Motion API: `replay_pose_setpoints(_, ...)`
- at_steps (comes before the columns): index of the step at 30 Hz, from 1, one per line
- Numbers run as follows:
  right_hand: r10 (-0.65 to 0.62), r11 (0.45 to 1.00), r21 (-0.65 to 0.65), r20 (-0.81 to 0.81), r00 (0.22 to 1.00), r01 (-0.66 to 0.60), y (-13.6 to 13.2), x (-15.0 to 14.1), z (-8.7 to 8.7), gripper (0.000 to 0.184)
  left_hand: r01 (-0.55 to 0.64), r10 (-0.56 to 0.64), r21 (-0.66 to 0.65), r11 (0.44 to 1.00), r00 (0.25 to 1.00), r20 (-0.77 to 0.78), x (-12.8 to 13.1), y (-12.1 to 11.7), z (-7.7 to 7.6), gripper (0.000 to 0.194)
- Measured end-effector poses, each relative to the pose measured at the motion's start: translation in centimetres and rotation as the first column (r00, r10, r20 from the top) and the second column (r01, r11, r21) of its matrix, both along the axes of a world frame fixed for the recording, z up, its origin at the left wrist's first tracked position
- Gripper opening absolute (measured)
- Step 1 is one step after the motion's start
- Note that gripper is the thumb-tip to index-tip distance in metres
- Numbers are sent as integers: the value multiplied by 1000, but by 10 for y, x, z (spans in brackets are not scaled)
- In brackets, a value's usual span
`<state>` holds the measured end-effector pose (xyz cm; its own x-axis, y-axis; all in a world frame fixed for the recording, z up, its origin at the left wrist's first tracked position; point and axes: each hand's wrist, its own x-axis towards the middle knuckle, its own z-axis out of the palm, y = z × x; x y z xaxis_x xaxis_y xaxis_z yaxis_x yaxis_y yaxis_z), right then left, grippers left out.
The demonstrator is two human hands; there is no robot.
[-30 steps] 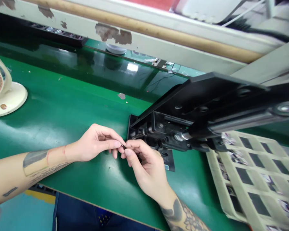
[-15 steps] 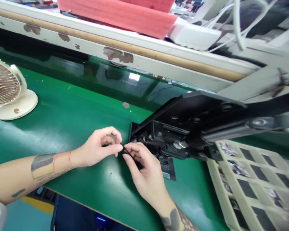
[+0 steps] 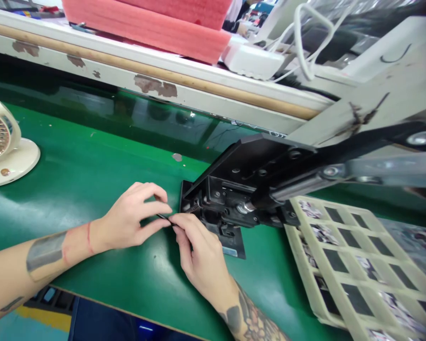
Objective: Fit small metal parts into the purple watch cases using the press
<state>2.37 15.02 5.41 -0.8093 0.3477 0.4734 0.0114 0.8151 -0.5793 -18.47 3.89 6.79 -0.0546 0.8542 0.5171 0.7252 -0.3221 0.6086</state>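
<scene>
Right hand [image 3: 206, 253] pinching small dark strip [image 3: 164, 218] between thumb and fingers, above green bench [image 3: 92, 166]. Left hand [image 3: 130, 219] opposite, thumb and index parted around strip's other end, contact unclear. Black lever press [image 3: 253, 156] just beyond right hand; compartmented tray [image 3: 332, 284] beside press. Farther, red foam [image 3: 145, 26] on shelf [image 3: 110, 71].

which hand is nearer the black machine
The right hand: it is just beside the black machine, and its forearm has the flower tattoo. The left hand is farther off, toward the fan.
</scene>
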Motion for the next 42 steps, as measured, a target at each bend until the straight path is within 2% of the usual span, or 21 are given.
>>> replay_pose_setpoints(2, -10, 999, 37, 11, 1000, 9, 0, 0, -1, 33, 41, -19, 66, 997, 953, -304, -1, -1, 0, 12)
replay_pose_setpoints(3, -14, 999, 39, 9, 1000, 13, 0, 0, -1, 31, 48, -16, 74, 996, 920, -391, -2, -1, 0, 13)
replay_pose_setpoints(6, -36, 998, 57, -3, 999, 37, 0, 0, -1, 24, 22, 19, 80, 997, 875, -484, -1, 0, -5, 20)
replay_pose_setpoints(12, -45, 971, 237, -6, 999, 46, 6, 1, -8, 27, -10, 23, 28, 1000, 866, -499, 2, 3, -10, 27)
replay_pose_setpoints(16, -31, 978, 207, -35, 999, 38, 8, 2, -9, 31, 4, 14, 37, 999, 881, -473, 6, 2, -12, 29)
replay_pose_setpoints(19, -26, 985, 171, -40, 999, 32, 8, 1, -7, 25, -7, 38, 65, 998, 874, -484, 9, 2, -15, 33)
replay_pose_setpoints(25, -27, 972, 232, -52, 998, 38, 10, 0, -8, 22, -29, 34, 17, 999, 863, -503, 10, 4, -18, 28)
replay_pose_setpoints(30, 2, 978, 207, -39, 999, 6, 11, 0, -6, 20, -4, 19, 32, 999, 882, -470, 12, 2, -23, 32)
replay_pose_setpoints(33, -6, 984, 176, -51, 999, 15, 11, 0, -3, 19, 20, -28, -20, 1000, 873, -486, 12, 1, -26, 32)
replay_pose_setpoints(37, -2, 983, 181, -64, 998, 13, 13, -1, -3, 21, -4, -30, -68, 998, 872, -489, 13, 0, -24, 29)
replay_pose_setpoints(42, -23, 980, 195, -81, 996, 39, 12, -1, -5, 23, -16, 7, -15, 1000, 885, -466, 14, -1, -20, 28)
